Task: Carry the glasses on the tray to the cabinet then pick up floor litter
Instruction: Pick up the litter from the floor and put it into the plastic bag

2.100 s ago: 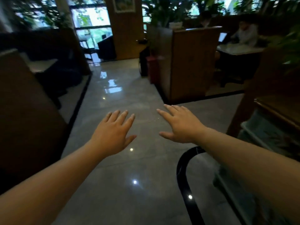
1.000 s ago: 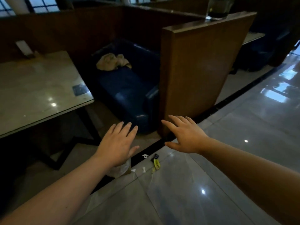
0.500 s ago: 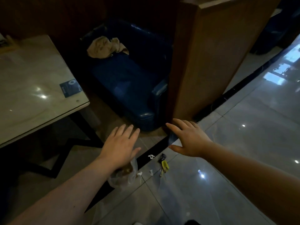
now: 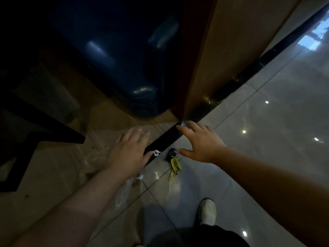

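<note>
Both arms stretched forward and down, bare forearms coming in from the bottom corners. Left hand (image 4: 129,154) flat, palm down, fingers together and pointing away, a bit blurred. Right hand (image 4: 201,141) also palm down, fingers spread loosely, thumb sticking out to the side. Nothing gripped in either one. One white-shoed foot (image 4: 207,212) planted below.

- Left hand (image 4: 129,154) and right hand (image 4: 201,142), both empty with fingers spread, reach down over a glossy tiled floor (image 4: 267,122).
- Between them lie a yellow wrapper (image 4: 175,164), a small dark item (image 4: 171,153) and white paper scraps (image 4: 156,174).
- A clear plastic bag (image 4: 122,192) lies under the left forearm.
- A white shoe (image 4: 207,211) stands below.
</note>
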